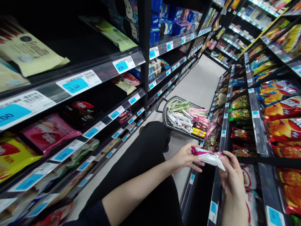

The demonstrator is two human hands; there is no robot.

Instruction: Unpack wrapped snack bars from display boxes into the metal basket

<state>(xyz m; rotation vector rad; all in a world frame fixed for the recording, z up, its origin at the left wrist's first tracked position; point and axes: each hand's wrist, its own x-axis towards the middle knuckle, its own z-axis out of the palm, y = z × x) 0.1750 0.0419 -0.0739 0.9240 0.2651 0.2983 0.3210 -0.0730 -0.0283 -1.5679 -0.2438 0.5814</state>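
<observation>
Both of my hands hold one small snack packet (pixel 209 157), white with a pink end, low in a shop aisle. My left hand (pixel 184 158) pinches its pink left end with fingers closed on it. My right hand (pixel 231 177) grips the white right end from below. The packet hangs just in front of the lower right shelf (pixel 217 188). Beyond my hands stands a dark shopping basket (pixel 164 117) on the floor, filled with several green, white, pink and red snack packets.
Black shelving lines both sides of the aisle. Left shelves (pixel 98 77) carry biscuit packs behind blue price tags. Right shelves (pixel 256 125) hold crisp bags. My dark-trousered leg (pixel 145 157) stretches toward the basket. Pale floor (pixel 199 81) runs on beyond it.
</observation>
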